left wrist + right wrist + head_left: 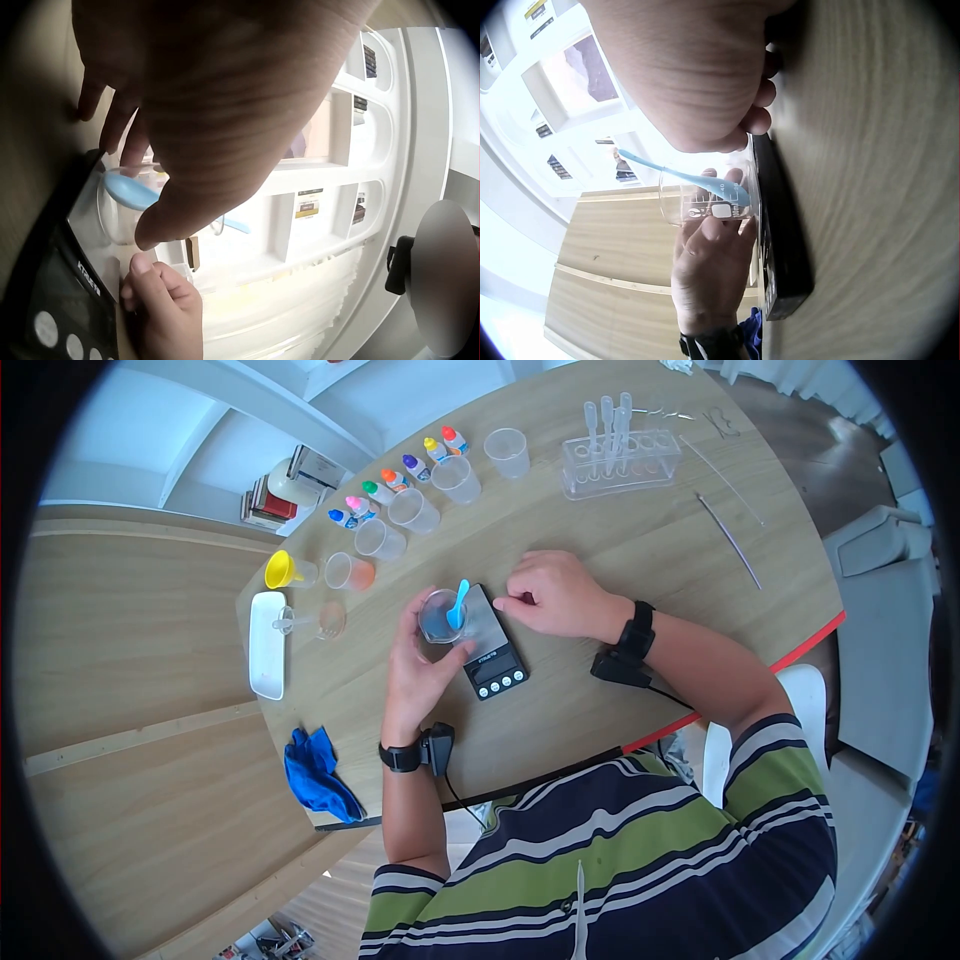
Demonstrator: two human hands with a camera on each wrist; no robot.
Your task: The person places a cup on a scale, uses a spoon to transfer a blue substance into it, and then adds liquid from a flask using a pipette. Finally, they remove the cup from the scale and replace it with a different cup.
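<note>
A small clear glass beaker (436, 625) with printed markings stands close over the plate of a black digital scale (483, 622). Inside the beaker leans a light blue plastic spoon (458, 604), handle above the rim. My left hand (418, 672) holds the beaker around its sides, thumb near the front and fingers behind. Right of the scale, my right hand (558, 596) rests near the table with loosely curled fingers and holds nothing. In the right wrist view, the beaker (676, 204) and spoon (697, 180) show beyond that hand.
Several plastic cups (411, 511) and dropper bottles (394, 480) line the far edge. A yellow funnel (281, 569), a white tray (267, 660) and a blue cloth (318, 772) lie left. A rack (610, 475) with pipettes stands back right, near a thin rod (728, 540).
</note>
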